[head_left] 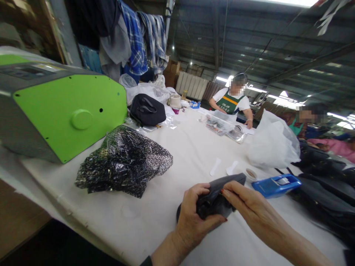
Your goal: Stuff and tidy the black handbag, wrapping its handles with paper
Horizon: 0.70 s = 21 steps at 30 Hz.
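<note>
1. Both hands are low in the frame, at six o'clock, and between them is a dark grey folded fabric piece (pixel 222 188), held just above the white table (pixel 191 147).
2. The left hand (pixel 192 218) is clamped on it. The fingers curl round the lower end and the thumb presses on top.
3. The right hand (pixel 245 205) comes in from four o'clock. Its thumb and fingertips are closed on the fabric's upper edge, a pinch rather than a full fist.
4. The fabric's far end pokes out towards one o'clock, beyond the right thumb. It may be a soft pouch or a garment part, but the folds hide too much to tell.
5. At ten o'clock from the hands lies a black-and-white patterned cloth bundle in glossy clear wrap (pixel 124 162), crumpled on the table and well apart from them.
6. Behind that bundle, at nine to ten o'clock, stands a lime-green and grey machine housing (pixel 66 114).
7. At two o'clock, near the right hand, sits a blue plastic tray (pixel 277 184), and beyond it is a puffy white plastic bag (pixel 271 142).
8. Two small white strips (pixel 215 166) lie flat at twelve o'clock, between the hands and the far side.
9. Far across, at twelve to one o'clock, a person in a green apron (pixel 231 103) leans over the table, with their hands on clear packets.
</note>
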Each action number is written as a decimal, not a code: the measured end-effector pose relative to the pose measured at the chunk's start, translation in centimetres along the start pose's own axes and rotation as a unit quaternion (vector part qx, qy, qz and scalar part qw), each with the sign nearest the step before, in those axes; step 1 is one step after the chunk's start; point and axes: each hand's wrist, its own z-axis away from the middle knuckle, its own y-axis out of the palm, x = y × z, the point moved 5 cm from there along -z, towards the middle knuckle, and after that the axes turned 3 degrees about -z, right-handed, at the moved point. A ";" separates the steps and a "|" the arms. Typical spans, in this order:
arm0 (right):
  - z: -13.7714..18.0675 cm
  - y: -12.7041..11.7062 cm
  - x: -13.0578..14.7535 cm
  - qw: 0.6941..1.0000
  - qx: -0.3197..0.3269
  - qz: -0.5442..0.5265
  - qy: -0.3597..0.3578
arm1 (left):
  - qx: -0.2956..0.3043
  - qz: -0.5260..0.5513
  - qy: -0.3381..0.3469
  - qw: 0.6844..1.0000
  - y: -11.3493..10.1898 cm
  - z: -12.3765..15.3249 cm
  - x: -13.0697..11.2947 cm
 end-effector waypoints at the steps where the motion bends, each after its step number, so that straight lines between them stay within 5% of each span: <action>1: -0.1 -0.1 0.1 1.000 0.018 0.014 -0.001 | -0.005 -0.012 0.005 1.000 0.0 -0.1 -0.2; 9: -0.3 0.2 1.9 0.989 0.134 0.029 -0.060 | -0.037 -0.092 0.095 0.991 -0.2 -0.6 -1.4; 15: 0.7 1.9 4.6 0.965 0.107 0.156 -0.181 | -0.057 -0.070 0.109 0.990 -0.4 -0.5 -0.9; 21: 0.4 1.2 3.8 0.971 0.138 0.098 -0.171 | -0.020 -0.060 0.095 0.993 -0.2 -0.6 -1.4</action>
